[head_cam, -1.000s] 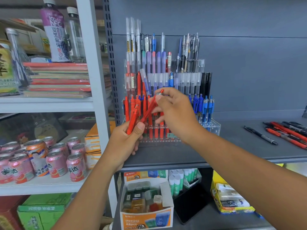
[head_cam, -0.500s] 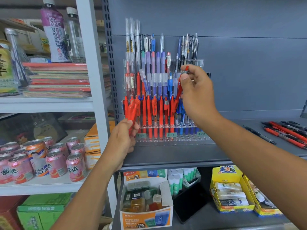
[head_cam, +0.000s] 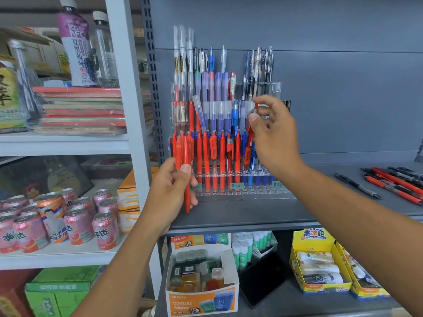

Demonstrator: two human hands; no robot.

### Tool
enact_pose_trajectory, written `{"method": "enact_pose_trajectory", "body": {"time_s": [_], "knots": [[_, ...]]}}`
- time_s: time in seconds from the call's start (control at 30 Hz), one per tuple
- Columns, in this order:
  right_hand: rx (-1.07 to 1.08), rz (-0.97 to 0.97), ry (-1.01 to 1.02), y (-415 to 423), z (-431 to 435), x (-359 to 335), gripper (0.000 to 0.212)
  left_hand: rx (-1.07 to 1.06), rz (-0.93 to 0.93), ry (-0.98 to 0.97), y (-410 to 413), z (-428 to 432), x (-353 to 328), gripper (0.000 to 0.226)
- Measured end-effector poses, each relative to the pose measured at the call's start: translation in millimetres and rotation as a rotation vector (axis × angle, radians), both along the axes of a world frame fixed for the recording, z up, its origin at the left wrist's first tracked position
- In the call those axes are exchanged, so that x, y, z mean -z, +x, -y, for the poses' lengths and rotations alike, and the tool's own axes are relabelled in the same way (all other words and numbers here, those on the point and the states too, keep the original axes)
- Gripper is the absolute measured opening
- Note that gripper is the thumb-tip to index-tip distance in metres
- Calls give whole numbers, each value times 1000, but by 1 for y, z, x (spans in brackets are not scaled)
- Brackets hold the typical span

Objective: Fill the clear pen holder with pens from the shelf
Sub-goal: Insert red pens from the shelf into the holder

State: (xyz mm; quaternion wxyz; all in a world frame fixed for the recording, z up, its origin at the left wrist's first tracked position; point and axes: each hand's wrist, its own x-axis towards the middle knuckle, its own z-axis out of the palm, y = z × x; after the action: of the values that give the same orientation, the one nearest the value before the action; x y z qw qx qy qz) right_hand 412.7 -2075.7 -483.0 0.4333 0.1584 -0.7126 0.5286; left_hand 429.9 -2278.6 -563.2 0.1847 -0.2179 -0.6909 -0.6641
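Watching from beside the shelf (head_cam: 240, 213), I'd worry most about the red pen (head_cam: 249, 145) in the right hand (head_cam: 272, 133). The fingers (head_cam: 254, 118) pinch it only at the very top, thumb against fingertip, the others loosely spread. The pen hangs tilted, with its lower end down among the blue pens in the front row of the clear pen holder (head_cam: 258, 191). I cannot tell whether its tip has found a hole. If it is let go at that slant, it could miss the slot and lean across its neighbours. It could also wedge between two blue pens and push them crooked. So light a pinch may also let the pen swing or slip before it is seated. The left hand (head_cam: 171, 193) is curled round a bundle of red pens (head_cam: 186, 154), held upright just in front of the holder's left end. That bundle is close enough to knock the red row there if the hand drifts. One pen sticks out lower than the rest and looks likeliest to slide free. More loose pens (head_cam: 393, 181) lie far to the right on the shelf, so a long reach across the holder could brush the tall pens at the back.
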Motion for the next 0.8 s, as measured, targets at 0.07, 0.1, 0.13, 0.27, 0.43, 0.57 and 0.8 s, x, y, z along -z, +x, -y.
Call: {"method": "enact_pose_trajectory", "body": {"time_s": [0.07, 0.1, 0.13, 0.27, 0.43, 0.57, 0.8], "knots": [[0, 0, 7, -1, 2, 1, 26, 14, 6, 0, 0, 0, 1, 22], [6, -1, 21, -1, 3, 2, 26, 21, 10, -1, -1, 0, 1, 21], [13, 0, 36, 0, 4, 3, 26, 29, 13, -3, -1, 1, 2, 20], [35, 38, 69, -2, 4, 6, 27, 58, 30, 1, -2, 3, 3, 10], [124, 82, 172, -7, 1, 14, 26, 80, 52, 10, -4, 3, 4, 9], [193, 110, 260, -6, -1, 23, 23, 79, 47, 2, -3, 2, 4, 8], [224, 151, 298, -2, 1, 30, 26, 82, 57, -10, -4, 1, 4, 14]]}}
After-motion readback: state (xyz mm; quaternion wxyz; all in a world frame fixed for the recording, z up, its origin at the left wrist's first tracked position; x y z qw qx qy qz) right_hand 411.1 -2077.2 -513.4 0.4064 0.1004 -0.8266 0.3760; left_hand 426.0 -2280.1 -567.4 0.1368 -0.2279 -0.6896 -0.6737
